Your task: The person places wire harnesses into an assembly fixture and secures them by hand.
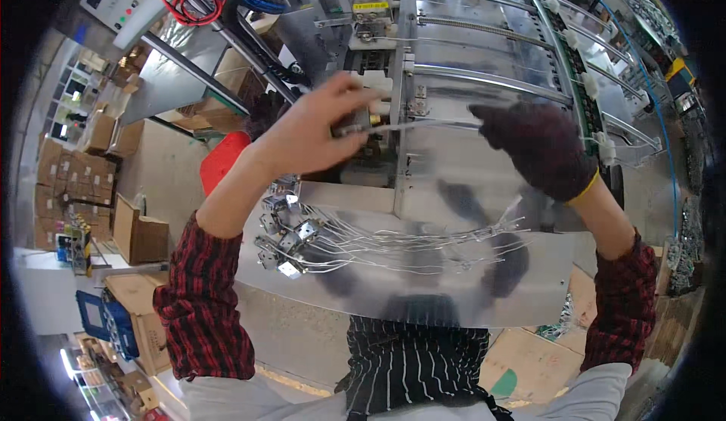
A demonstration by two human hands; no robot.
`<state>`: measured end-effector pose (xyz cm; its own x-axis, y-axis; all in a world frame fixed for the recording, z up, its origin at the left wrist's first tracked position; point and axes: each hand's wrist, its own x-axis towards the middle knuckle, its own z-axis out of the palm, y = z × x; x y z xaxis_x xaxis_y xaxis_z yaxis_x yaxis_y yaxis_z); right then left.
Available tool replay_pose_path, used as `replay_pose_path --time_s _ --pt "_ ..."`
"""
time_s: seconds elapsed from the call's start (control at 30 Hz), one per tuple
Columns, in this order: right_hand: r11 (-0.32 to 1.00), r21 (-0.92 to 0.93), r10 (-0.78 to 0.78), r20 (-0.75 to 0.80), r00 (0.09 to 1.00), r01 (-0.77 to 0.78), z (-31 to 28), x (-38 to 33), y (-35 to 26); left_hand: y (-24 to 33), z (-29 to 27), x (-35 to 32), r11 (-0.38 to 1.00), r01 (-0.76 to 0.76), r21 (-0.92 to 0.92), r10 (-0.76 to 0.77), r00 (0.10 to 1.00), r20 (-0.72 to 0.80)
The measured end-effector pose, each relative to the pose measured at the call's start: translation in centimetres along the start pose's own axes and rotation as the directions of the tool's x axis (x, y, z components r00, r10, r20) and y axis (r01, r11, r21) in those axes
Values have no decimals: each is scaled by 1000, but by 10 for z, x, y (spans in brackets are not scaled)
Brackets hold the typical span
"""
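Note:
My bare left hand [321, 122] is over the machine's left side, slightly blurred, its thumb and fingers spread in a curve. A small metal part [352, 129] shows between thumb and fingers; I see no clear grip on it. Pale wires [423, 125] run from there to my right hand [537, 145], which wears a dark glove with a yellow cuff edge. Its fingers are closed on the wire ends. Nearer me, a pile of small metal blocks [287, 233] lies on the metal plate [408, 300], their wire leads [408, 241] stretching right.
Rails [484, 78] and a chain edge [578, 81] cross the machine bed beyond my hands. A red object [224, 162] is beside my left forearm. A control box [121, 1] and red cables [198, 5] stand back left. Cardboard boxes [76, 183] are stacked at the left.

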<state>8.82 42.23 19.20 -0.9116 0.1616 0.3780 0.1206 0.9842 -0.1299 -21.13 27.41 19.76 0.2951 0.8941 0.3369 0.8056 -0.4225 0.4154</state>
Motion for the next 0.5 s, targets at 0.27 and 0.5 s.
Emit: replay_pose_path --time_s 0.27,0.5 --pt "987 -154 49 -12 999 -50 36 17 29 -42 9 12 964 243 -109 -255 960 -120" --pt "997 1 79 -35 996 -79 31 16 24 -43 -1 18 968 199 -151 -212 974 -77"
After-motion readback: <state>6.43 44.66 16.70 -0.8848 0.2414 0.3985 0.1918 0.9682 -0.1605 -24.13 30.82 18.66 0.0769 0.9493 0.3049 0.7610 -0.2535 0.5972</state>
